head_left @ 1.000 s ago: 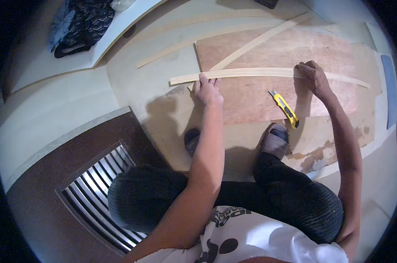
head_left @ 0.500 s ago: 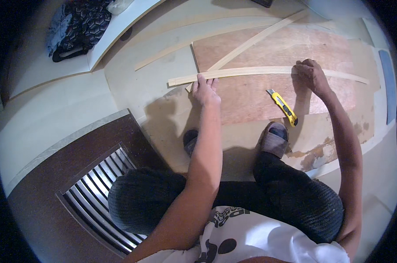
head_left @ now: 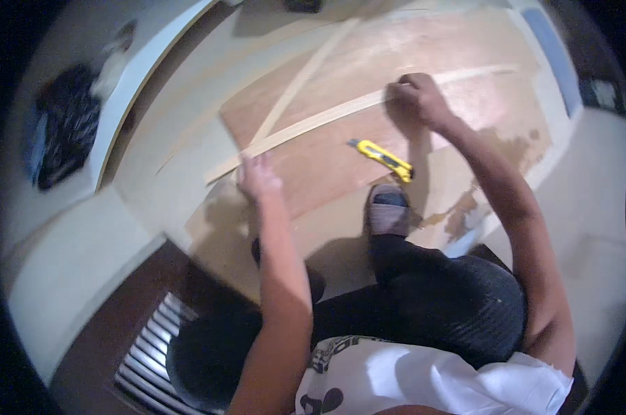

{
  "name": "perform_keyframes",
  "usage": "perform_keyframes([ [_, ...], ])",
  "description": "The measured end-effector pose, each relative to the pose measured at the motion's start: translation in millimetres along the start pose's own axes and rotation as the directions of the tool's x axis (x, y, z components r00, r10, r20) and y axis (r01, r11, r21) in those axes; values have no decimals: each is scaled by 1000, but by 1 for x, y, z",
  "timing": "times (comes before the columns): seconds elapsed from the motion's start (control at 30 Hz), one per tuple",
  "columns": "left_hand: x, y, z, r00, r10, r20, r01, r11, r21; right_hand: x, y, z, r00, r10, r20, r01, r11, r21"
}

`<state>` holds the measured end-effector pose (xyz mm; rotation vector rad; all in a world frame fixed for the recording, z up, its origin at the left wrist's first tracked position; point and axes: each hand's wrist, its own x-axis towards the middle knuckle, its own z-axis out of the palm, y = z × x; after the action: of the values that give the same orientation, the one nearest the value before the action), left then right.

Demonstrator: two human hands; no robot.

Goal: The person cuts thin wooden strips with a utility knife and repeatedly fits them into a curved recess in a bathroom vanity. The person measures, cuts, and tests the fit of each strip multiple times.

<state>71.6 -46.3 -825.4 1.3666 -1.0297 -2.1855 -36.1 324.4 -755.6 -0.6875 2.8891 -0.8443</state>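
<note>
A long, pale wooden strip (head_left: 333, 114) lies slantwise over the reddish-brown plywood board (head_left: 313, 169). Near its left end, my left hand (head_left: 259, 176) has its fingers against the strip's near edge, the thumb side on the wood; blur softens the fingertips. Farther along to the right, my right hand (head_left: 421, 102) is closed on the same strip, knuckles up. A second wooden strip (head_left: 302, 79) crosses beneath it close to my left hand and runs away toward the far side. Between my hands and nearer to me, a yellow utility knife (head_left: 384, 160) rests on the board, blade end leftward.
My slippered foot (head_left: 389, 211) is just below the knife. A dark bench with metal slats (head_left: 154, 346) stands at lower left. A white shelf edge (head_left: 129, 104) with dark items rises at upper left. A blue strip (head_left: 551, 59) lies at the far right.
My view has swung, so the board and strips look tilted and shifted left. Both hands are still at the long strip. The knife stays on the board.
</note>
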Motion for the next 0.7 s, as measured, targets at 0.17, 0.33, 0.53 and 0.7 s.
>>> perform_keyframes([
  [0.17, -1, -6, -4, 980, 13, 199, -17, 1000, 17, -51, 7, 17, 975, -197, 104, 210, 969, -127],
  [0.33, -2, -6, 0, 985, -17, 171, 10, 999, 40, -52, 14, 15, 998, -58, 37, 58, 998, 8],
  [0.53, 8, -3, -7, 983, -25, 184, 10, 997, 83, -25, 3, 6, 989, -112, -94, 89, 973, -214],
  [0.7, 1, -6, 0, 986, -5, 168, -4, 999, 52, -12, 24, -4, 989, -103, 108, 121, 977, -177],
])
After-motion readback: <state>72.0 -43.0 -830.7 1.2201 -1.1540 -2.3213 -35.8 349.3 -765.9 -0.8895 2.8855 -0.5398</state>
